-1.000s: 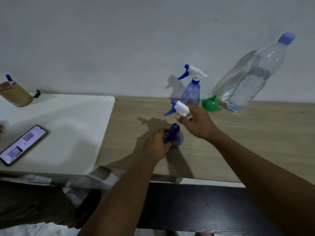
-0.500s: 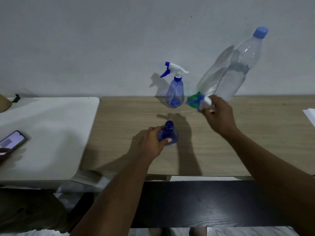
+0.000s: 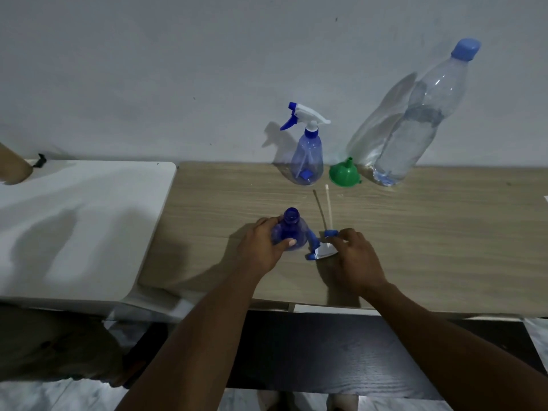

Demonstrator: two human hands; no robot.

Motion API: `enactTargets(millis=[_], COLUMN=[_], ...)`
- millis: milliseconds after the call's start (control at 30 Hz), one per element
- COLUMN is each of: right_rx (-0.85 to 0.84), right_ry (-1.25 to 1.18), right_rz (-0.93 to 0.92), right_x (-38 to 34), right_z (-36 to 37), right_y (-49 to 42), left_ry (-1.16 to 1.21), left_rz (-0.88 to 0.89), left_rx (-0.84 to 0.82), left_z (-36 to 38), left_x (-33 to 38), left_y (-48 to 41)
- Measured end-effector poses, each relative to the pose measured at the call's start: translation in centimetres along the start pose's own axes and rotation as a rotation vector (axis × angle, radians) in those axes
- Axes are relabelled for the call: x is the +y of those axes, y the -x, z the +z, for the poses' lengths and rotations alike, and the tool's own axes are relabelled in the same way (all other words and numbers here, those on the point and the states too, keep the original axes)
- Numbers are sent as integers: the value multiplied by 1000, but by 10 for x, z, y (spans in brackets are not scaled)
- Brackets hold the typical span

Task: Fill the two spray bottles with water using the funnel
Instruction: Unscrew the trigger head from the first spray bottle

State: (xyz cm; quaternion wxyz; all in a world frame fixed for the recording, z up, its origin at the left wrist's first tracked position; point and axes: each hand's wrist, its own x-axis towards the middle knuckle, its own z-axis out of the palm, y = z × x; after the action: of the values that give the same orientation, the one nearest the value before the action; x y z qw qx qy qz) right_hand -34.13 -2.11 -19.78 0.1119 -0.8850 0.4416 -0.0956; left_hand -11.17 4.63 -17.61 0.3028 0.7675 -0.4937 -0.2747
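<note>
My left hand [image 3: 264, 247] grips an open-necked blue spray bottle [image 3: 289, 232] standing on the wooden table [image 3: 430, 232]. Its white and blue spray head [image 3: 323, 250] lies on the table just right of it, dip tube pointing toward the wall. My right hand [image 3: 353, 256] holds that head, fingertips curled on its blue collar. At the back stands a second spray bottle [image 3: 307, 155] with its head on. A green funnel [image 3: 344, 173] sits upside down to its right. A large clear water bottle [image 3: 415, 129] with a blue cap stands beside the funnel, partly full.
A white table [image 3: 83, 226] adjoins the wooden one on the left, with a brown cup [image 3: 12, 167] at its far corner. A grey wall runs right behind the bottles. A dark bench [image 3: 326, 351] lies below the table's front edge.
My right hand has come back from near the funnel, bringing the spray head down onto the table beside the open bottle. My left hand keeps its grip on the bottle.
</note>
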Motion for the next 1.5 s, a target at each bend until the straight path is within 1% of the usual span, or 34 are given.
enactTargets(millis=[33, 167, 300, 367, 433, 533, 667, 800, 933, 1000, 1067, 1133, 1200, 1233, 1300, 1333, 1367, 1400, 1500], right_rx=[37, 151, 156, 143, 104, 57, -109, -254, -378, -427, -404, -305, -183, -124, -18, 15, 39, 65, 153], right_ry=[22, -82, -318, -349, -304, -168, 85, 262, 329, 311, 241, 153, -9, -147, -539, -722, -854, -932, -977], right_rz=[-4, 110, 361, 426, 434, 393, 320, 268, 231, 259, 314, 333, 348, 362, 410, 428, 437, 423, 326], right_x=[0, -5, 5, 15, 23, 35, 47, 46, 52, 54, 52, 45, 31, 22, 1, -12, -24, -36, -67], right_z=[-6, -28, -44, -46, -43, -33, -32, -44, -46, -47, -54, -67, -85, -93, -104, -108, -109, -109, -101], right_y=[-5, -54, -122, -149, -170, -194, -207, -193, -176, -170, -166, -165, -166, -166, -160, -153, -145, -136, -107], left_ry=[-2, -21, -30, -36, -57, -59, 7, -2, 2, -6, -6, -20, -27, -25, -15, -10, -10, -13, -20], left_rz=[-3, 1, 2, 12, 19, 20, 9, 15, 1, -1, -3, -6, -5, -6, -13, -17, -20, -22, -24], left_rx=[-3, 3, 6, 17, 28, 32, 15, 11, 1, -3, -14, -29, -34, -33, -36, -35, -33, -31, -31], left_z=[-1, -3, -3, -1, -1, -1, 3, 1, -1, -2, -3, -6, -8, -9, -10, -9, -9, -9, -9], left_x=[0, 1, 1, -3, -6, -9, -14, -12, -11, -11, -10, -7, -4, -3, 0, 0, 1, 1, 3], left_y=[0, -3, -4, -4, -5, -7, -6, -7, -7, -6, -6, -6, -6, -5, -3, -2, -2, -2, -1])
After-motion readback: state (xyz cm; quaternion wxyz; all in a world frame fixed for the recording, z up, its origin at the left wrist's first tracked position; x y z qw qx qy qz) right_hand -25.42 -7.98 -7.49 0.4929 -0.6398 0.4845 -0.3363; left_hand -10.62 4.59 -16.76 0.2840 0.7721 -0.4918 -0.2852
